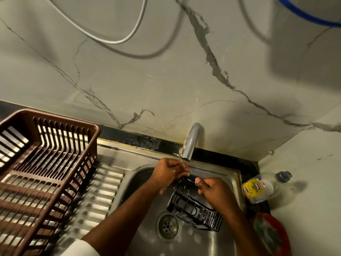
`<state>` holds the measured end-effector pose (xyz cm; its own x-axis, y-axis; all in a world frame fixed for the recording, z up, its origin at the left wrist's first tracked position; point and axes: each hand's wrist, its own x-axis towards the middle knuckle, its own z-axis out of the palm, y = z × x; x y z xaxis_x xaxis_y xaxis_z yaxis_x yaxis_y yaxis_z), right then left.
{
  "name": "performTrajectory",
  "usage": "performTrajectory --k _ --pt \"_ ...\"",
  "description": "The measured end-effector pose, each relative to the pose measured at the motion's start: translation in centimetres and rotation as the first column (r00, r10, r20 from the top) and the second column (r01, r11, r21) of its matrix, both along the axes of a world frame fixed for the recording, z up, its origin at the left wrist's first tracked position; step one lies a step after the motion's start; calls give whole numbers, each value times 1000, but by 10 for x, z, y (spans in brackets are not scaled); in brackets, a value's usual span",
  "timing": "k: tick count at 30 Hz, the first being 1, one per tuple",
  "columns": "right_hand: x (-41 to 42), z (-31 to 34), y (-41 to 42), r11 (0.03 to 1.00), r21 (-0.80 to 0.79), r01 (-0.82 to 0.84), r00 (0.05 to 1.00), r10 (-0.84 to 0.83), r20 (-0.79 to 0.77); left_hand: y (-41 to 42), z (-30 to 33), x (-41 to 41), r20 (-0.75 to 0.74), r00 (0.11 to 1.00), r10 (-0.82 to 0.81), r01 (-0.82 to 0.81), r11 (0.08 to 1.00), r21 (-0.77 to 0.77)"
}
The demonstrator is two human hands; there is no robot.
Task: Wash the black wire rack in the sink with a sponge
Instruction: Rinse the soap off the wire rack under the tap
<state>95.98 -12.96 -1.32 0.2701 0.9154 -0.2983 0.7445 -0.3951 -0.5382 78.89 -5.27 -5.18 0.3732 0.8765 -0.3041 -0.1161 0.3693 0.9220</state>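
Observation:
The black wire rack [191,209] stands tilted in the steel sink [230,179], its lower end near the drain [167,226]. My left hand [169,172] grips the rack's upper left edge just below the tap spout [191,143]. My right hand [214,191] pinches the rack's upper right rim, with the thumb on top. A green sponge [267,235] lies in a red dish at the lower right, apart from both hands. Soap suds cling to the rack's lower wires.
A brown plastic dish basket [46,163] sits on the ribbed drainboard [99,193] at the left. A clear dish-soap bottle [262,187] lies on the counter right of the sink. The red dish [282,237] is at the counter's front right. Marble wall rises behind the tap.

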Motion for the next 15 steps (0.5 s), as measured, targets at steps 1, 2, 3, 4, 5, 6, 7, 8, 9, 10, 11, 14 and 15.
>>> performTrajectory --k 1,2,3,4,5,6,7,8,9,10,11,14,15 --pt "2 0 -1 1000 -1 3 1000 -3 3 -1 0 1 -14 999 -49 49 999 -2" --pt "3 -1 -2 1000 -5 1 1000 -1 9 -1 1 3 -34 995 -95 95 995 -4" --pt "6 -2 -3 1000 -6 -4 1000 4 13 -1 1 6 -62 989 -131 131 991 -3" --pt "8 -4 -5 1000 -4 -8 1000 8 12 -2 2 8 -72 984 -164 165 986 -5" --pt "10 -6 -6 1000 -5 -8 1000 8 10 -2 2 11 -57 980 -192 192 981 -14" --pt "12 -7 -7 1000 -7 -5 1000 6 5 -3 4 14 -17 976 -215 215 976 -34" --pt "13 -7 -8 1000 -9 -2 1000 2 -2 -3 5 17 3 973 -232 232 972 -47" --pt "13 -7 -9 1000 -7 0 1000 0 -8 -4 6 20 -12 970 -244 243 969 -45" --pt "13 -7 -10 1000 -3 0 1000 0 -12 -4 6 23 -60 966 -250 248 968 -35" --pt "13 -6 -10 1000 -1 -3 1000 3 -11 -4 5 26 -116 963 -243 242 970 -22" --pt "13 -6 -11 1000 -3 -4 1000 4 -11 -3 2 29 -174 956 -238 239 971 -11" --pt "13 -6 -14 1000 -15 2 1000 -3 -29 3 -5 39 -292 933 -209 213 977 -18" --pt "14 -7 -15 1000 -17 4 999 -5 -37 6 -6 42 -279 943 -183 175 983 -52"
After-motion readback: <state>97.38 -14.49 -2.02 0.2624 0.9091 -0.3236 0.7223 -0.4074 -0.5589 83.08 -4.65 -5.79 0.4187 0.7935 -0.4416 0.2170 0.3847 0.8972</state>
